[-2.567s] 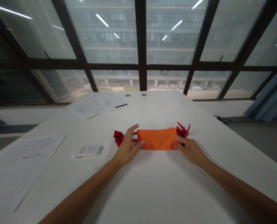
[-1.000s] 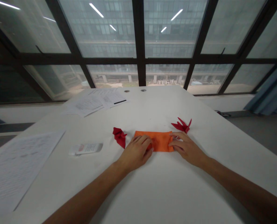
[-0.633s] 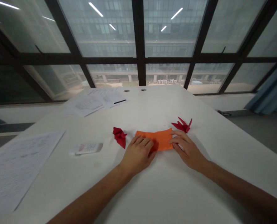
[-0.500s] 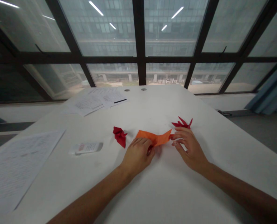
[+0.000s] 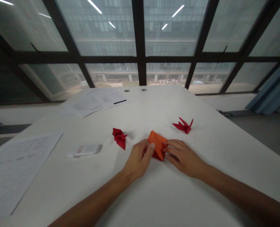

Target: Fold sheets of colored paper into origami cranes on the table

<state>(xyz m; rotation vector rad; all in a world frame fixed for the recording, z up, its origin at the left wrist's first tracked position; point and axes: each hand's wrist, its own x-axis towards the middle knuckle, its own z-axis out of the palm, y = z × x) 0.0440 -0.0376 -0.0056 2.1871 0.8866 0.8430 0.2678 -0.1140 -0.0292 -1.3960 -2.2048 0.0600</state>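
Observation:
A partly folded sheet of orange origami paper (image 5: 158,142) lies between my two hands on the white table, with a darker red side showing along its lower edge. My left hand (image 5: 138,157) grips its left side, the thumb on top and the fingers partly hidden behind. At the right edge, the curled fingers of my right hand (image 5: 183,157) pinch the paper. Left of my left hand rests a folded red paper piece (image 5: 119,137). Beyond my right hand stands a red paper crane (image 5: 184,125) with pointed tips.
A small white packet with print (image 5: 86,150) lies to the left on the table (image 5: 140,201). Written sheets (image 5: 19,170) cover the near left, and several printed papers (image 5: 90,102) overlap at the back left. Two round holes pierce the table's far end, before the windows.
The orange paper has gone from a wide, bent strip to a compact, diamond-like shape. My right hand has moved left and closed on its edge; the red crane shows fully now.

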